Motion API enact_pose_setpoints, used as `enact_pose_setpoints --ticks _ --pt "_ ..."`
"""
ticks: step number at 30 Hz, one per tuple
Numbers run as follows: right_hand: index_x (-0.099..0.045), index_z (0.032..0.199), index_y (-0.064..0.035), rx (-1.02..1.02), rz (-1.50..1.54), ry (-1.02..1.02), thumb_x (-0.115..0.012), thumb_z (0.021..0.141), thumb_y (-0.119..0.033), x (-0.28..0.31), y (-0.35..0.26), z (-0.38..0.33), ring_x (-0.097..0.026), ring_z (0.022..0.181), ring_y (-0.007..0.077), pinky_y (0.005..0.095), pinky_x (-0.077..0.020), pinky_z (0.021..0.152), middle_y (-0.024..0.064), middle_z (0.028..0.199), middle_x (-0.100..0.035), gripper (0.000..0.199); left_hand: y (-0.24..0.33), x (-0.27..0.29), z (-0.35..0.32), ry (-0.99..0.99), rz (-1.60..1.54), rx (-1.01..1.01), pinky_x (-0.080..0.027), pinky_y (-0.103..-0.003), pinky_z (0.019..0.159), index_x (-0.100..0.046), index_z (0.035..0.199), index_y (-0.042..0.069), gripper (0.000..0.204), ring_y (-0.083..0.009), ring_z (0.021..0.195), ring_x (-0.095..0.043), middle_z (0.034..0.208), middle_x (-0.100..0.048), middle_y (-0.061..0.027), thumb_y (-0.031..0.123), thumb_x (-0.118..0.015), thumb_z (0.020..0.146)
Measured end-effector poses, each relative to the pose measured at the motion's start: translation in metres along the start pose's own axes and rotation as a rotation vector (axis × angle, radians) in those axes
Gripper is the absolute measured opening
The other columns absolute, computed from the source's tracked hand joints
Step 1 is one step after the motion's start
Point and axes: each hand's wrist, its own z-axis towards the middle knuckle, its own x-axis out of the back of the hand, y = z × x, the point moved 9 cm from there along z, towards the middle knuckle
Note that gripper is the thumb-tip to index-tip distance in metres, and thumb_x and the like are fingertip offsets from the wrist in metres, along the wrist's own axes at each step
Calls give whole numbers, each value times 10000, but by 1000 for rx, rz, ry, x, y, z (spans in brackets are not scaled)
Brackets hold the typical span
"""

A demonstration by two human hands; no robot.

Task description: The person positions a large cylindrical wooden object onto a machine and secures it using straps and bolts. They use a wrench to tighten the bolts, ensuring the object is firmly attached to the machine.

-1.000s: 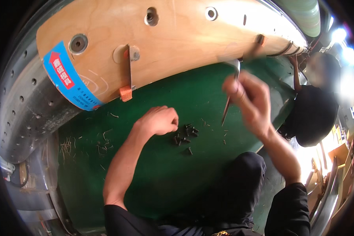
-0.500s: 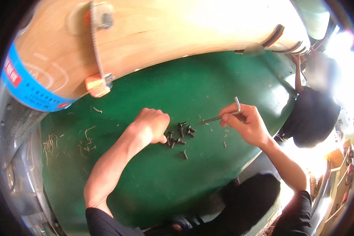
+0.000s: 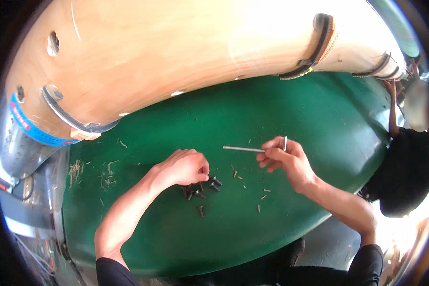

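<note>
My left hand [image 3: 185, 168] is closed, its fingers curled down over the upper part of a small pile of dark bolts [image 3: 199, 193]. Its fingertips are partly hidden, so I cannot make out what they pinch. One more bolt [image 3: 201, 211] lies a little nearer to me. My right hand [image 3: 291, 164] grips an L-shaped hex key [image 3: 243, 149] near its bend. The long arm points left across the green surface [image 3: 176, 243], and the short arm stands up above my fingers.
A large curved wooden panel [image 3: 186, 47] spans the far side, with dark straps [image 3: 325, 40] on it and blue tape [image 3: 38, 131] at its left end. Wood shavings [image 3: 107, 176] and small slivers [image 3: 259, 208] are scattered about. Another person [image 3: 400, 171] is at the far right.
The view has shifted. My left hand has moved from beside the bolts to over their upper part. The hex key in my right hand has swung, its long arm now nearly level.
</note>
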Motion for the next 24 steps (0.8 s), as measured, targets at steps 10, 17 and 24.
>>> enact_pose_setpoints --ticks 10,17,24 --pt "-632 1196 32 160 125 -159 -593 963 -111 40 1 -19 -672 834 121 240 -524 708 107 1020 -728 276 31 48 7 349 -943 133 -520 -233 604 -624 1188 23 272 -88 773 -613 876 -629 -5 197 -583 982" --pt "-632 1194 36 152 187 -104 -597 970 -106 97 -4 -42 -676 820 122 235 -531 684 133 1024 -725 267 91 50 60 357 -1654 -45 -542 -243 617 -605 1108 35 196 -118 793 -637 922 -635 -40 182 -551 990" --pt "-637 1185 36 288 180 -24 -594 970 -78 124 -21 -53 -683 831 129 246 -553 707 137 1016 -725 247 108 57 64 376 -1656 -50 -541 -263 613 -610 1109 35 206 -150 785 -641 922 -650 -63 186 -587 970"
